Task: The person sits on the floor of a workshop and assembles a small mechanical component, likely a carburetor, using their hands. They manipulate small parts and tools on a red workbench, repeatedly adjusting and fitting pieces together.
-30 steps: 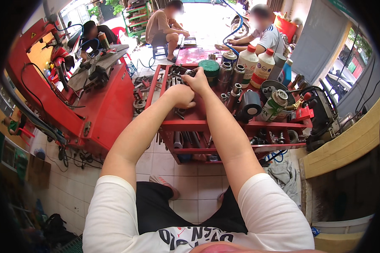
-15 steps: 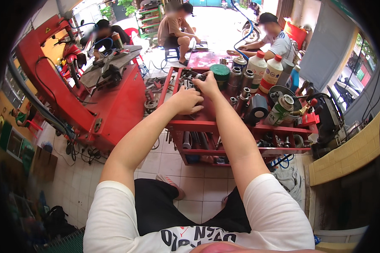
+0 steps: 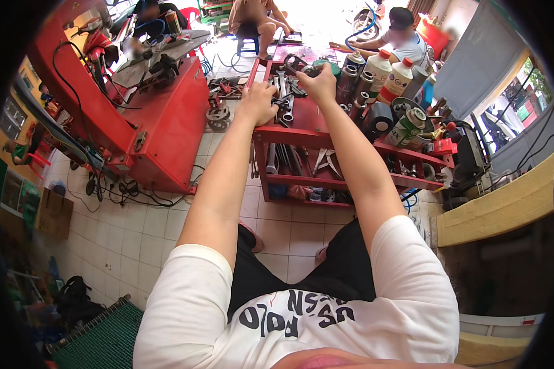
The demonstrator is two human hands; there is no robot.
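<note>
Edges first: the left hand (image 3: 260, 103) sits right by the left rim of the red cart (image 3: 317, 124), and the near lip crosses under both forearms. Red tray surface shows between the arms, but bottles and cans crowd the right forearm's outer side.

Left hand's fingers are loosely bent over the wrenches (image 3: 284, 87); can't tell if it's gripping one. Right hand (image 3: 317, 85) has thumb and fingers curled at a dark part (image 3: 313, 72) near the green tub (image 3: 330, 66), can't tell if clamped.

Count: two red-capped bottles (image 3: 379, 69), one green tub, several wrenches, too bunched to number.
</note>
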